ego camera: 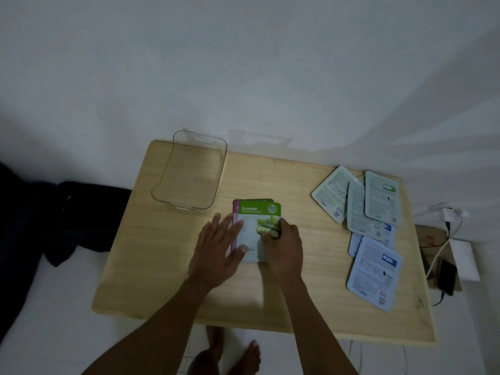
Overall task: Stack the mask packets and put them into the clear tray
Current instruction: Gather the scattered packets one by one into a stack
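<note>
At the upper left of the pale wooden table [167,266] I see the empty clear plastic tray [189,171] with a handle cut-out. Just below it, mid-frame, my left hand [219,247] lies flat with fingers spread against the left edge of a small stack of mask packets, topped by the green cucumber packet [255,231]. My right hand [284,247] curls over that packet's right side, gripping it. At right, pale grey and blue mask packets [373,226] lie scattered face down.
</note>
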